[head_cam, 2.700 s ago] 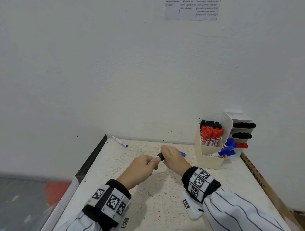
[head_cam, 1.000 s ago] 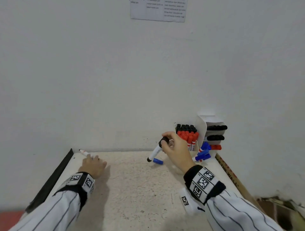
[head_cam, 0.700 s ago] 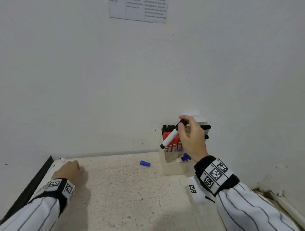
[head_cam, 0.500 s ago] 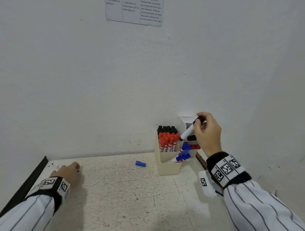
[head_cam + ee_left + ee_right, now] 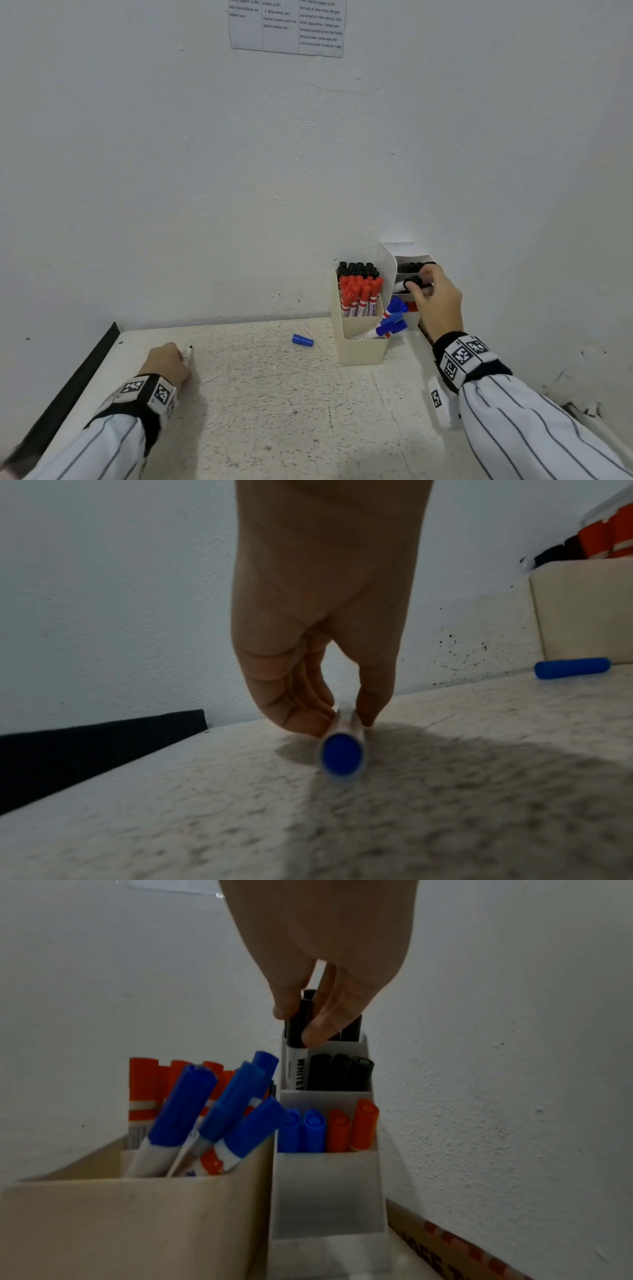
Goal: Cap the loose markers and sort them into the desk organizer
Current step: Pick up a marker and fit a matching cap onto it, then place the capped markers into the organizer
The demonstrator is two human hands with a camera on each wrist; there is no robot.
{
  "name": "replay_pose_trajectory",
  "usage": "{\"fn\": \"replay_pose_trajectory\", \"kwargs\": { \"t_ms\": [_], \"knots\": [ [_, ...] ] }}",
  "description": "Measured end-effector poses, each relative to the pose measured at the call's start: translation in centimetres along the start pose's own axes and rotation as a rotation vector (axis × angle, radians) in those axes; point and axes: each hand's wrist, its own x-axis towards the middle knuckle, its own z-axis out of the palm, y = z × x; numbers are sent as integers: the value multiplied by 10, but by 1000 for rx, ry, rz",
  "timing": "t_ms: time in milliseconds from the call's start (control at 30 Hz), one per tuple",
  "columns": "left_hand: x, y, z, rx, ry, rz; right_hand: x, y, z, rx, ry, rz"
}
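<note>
White wall behind speckled bench (image 5: 274, 411); printed sheet (image 5: 286, 25) taped high on wall. Desk organizer (image 5: 359, 346) at bench's far right corner, against wall: front bin with red, black, blue markers, tiered slots behind. Right hand (image 5: 433, 298) pinches black-capped marker (image 5: 297, 1042) by cap, body partly down in middle tier slot beside other black markers. Left hand (image 5: 168, 363) near bench's far left edge, fingertips pinching uncapped blue marker (image 5: 342, 753) lying on bench. Loose blue cap (image 5: 302, 340) on bench just left of organizer.
</note>
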Motion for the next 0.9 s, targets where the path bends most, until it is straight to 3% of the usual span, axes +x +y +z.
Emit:
{"fn": "replay_pose_trajectory", "kwargs": {
  "t_ms": [233, 567, 900],
  "knots": [
    [-15, 14, 1, -221, -24, -29, 0, 9, 20, -123, -45, -77],
    [-41, 30, 6, -326, -33, 16, 0, 3, 21, -183, -133, 104],
    [-42, 32, 13, -364, -34, 19, 3, 7, 24, -206, -134, -2]
  ]
}}
